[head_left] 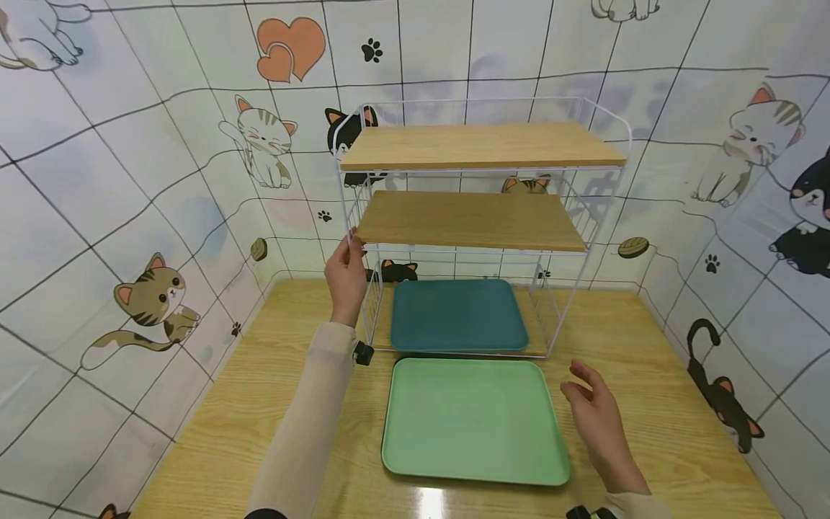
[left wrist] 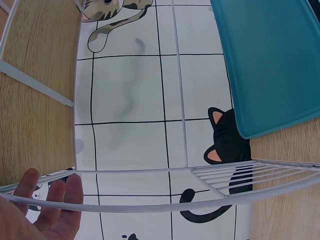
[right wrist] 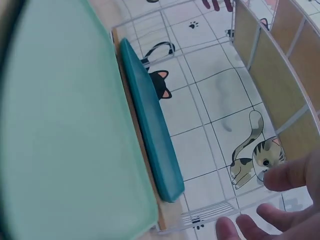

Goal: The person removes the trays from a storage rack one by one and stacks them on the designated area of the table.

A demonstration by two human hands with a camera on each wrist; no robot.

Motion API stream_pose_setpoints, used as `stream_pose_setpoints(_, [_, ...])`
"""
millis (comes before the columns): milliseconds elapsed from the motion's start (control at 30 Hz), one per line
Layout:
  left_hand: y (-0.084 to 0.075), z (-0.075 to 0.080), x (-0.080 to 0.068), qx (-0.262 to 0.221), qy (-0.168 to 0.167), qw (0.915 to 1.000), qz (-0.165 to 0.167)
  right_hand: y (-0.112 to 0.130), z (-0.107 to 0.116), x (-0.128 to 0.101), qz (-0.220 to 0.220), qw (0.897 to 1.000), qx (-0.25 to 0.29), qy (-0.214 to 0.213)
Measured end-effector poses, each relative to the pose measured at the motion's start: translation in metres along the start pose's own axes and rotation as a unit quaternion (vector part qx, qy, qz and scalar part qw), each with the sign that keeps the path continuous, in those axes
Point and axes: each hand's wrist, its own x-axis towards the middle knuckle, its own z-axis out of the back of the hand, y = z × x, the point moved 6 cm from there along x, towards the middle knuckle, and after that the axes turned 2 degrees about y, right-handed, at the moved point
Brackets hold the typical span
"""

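A light green tray (head_left: 473, 422) lies flat before a wire rack (head_left: 476, 231), long axis pointing toward it. Right hand (head_left: 599, 422) hovers beside, fingers spread, empty. Left hand (head_left: 346, 277) grips the rack's left frame.

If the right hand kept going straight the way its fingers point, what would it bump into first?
Probably the white wire rack, near its lower right corner; the right hand hovers open beside the light green tray. Depth is unclear.
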Motion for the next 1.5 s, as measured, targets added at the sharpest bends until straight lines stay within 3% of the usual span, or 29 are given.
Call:
stream_pose_setpoints(133, [-0.007, 0.000, -0.001, -0.007, -0.001, 1.0000, 0.001, 0.011, -0.001, 0.019, 0.017, 0.999, -0.033, 0.011])
stream_pose_setpoints(367, [-0.043, 0.003, -0.013, -0.002, 0.003, 1.0000, -0.001, 0.019, -0.011, 0.061, 0.022, 0.997, -0.058, 0.039])
stream_pose_setpoints(500, [-0.037, 0.004, -0.013, 0.002, -0.005, 1.0000, 0.003, 0.024, -0.020, 0.081, 0.023, 0.996, -0.069, 0.053])
stream_pose_setpoints(733, [-0.004, 0.003, 0.000, -0.003, -0.002, 0.9999, -0.011, 0.026, -0.027, 0.110, 0.020, 0.991, -0.116, 0.062])
stream_pose_setpoints(1100, [-0.004, 0.000, 0.001, 0.000, -0.005, 0.9999, -0.009, 0.010, -0.041, 0.141, -0.020, 0.993, -0.100, 0.063])
stream_pose_setpoints(1367, [-0.001, 0.000, 0.001, -0.007, -0.005, 1.0000, -0.004, -0.010, -0.046, 0.153, -0.017, 0.987, -0.151, 0.059])
stream_pose_setpoints(1500, [-0.002, 0.000, 0.002, -0.013, -0.004, 0.9999, -0.010, -0.015, -0.047, 0.157, -0.008, 0.989, -0.141, 0.039])
